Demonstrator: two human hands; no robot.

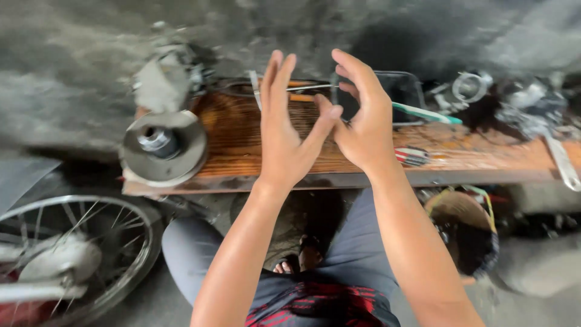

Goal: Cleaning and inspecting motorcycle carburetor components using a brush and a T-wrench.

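Head view: left hand (283, 130) and right hand (363, 118) are raised above the bench (339, 163), fingers spread, thumbs touching, holding nothing. Nearest below them lie a screwdriver (315, 88) at the far edge and a toothbrush (426, 113) beside a dark tray (411, 91). Metal pulley disc (163, 145) sits untouched at the left corner; no work looks started.

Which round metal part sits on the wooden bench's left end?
The large grey disc with a raised hub, on the wooden bench. The small ring lies far right; the spoked wheel is on the floor.
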